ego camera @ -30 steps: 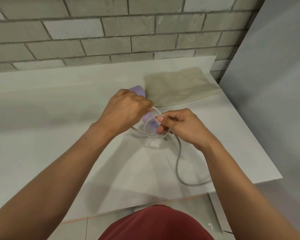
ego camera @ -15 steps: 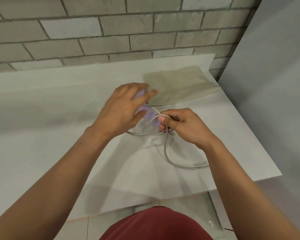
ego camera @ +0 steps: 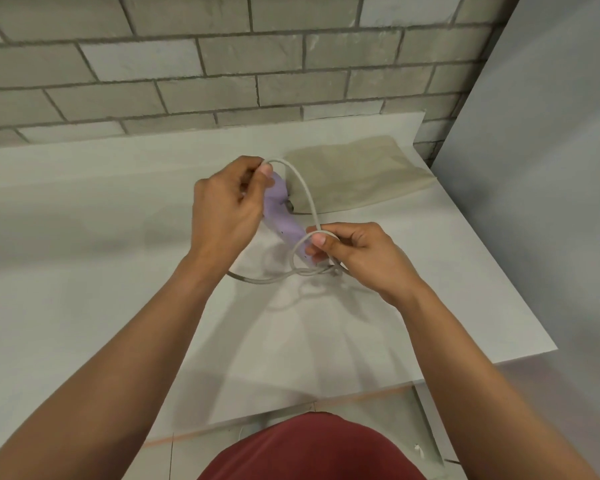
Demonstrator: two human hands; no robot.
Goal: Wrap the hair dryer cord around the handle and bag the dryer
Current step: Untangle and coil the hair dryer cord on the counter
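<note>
Lilac dryer point(ego camera: 281, 216) lies slanted between my hands, its handle end pointing to my right hand point(ego camera: 354, 258), which pinches the grey cord point(ego camera: 305, 192) there. My left hand point(ego camera: 226, 206) curls round the upper end and holds a cord loop. Beige bag point(ego camera: 357, 174) lies flat just behind it, on the table point(ego camera: 84, 237).

1 head-worn wide-angle view, looking forward and down, close over table point(ego camera: 84, 237).

The hair dryer point(ego camera: 282, 221) looks like smooth matt lilac plastic, its cord point(ego camera: 303, 188) a smooth pale grey rubbery sheath, the bag point(ego camera: 354, 174) soft beige matt cloth, the table point(ego camera: 84, 244) smooth matt white, the wall point(ego camera: 222, 64) rough grey brick.
</note>
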